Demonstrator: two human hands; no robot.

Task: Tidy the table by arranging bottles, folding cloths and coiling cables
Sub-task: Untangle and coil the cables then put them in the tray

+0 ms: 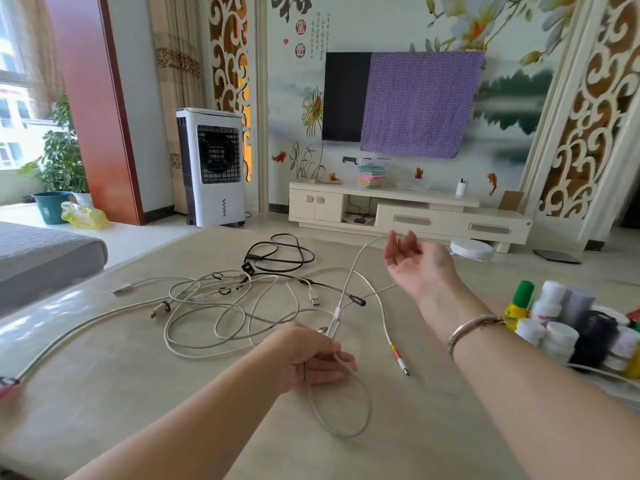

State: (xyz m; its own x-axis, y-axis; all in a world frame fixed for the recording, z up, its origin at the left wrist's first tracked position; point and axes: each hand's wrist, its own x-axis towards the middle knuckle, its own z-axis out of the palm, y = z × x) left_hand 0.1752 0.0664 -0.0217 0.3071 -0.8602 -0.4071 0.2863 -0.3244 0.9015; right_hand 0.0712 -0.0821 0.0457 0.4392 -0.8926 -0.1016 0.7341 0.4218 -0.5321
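A tangle of white cables (221, 303) lies across the middle of the beige table (104, 393), with a black cable (280, 254) coiled loosely behind it. My left hand (311, 358) grips a white cable; a loop of it (343, 407) hangs below the hand onto the table. The same cable runs up and away to my right hand (415, 261), which is raised palm-up with the cable passing over its relaxed fingers. Several bottles (568, 323) with white caps, one green-capped, stand grouped at the right edge.
A grey cushion (45, 254) lies at the left beyond the table. A red-tipped cable end (7, 382) reaches the left edge. Beyond the table are a white air cooler (214, 168), a TV cabinet (408, 213) and a wall TV half covered by a purple cloth.
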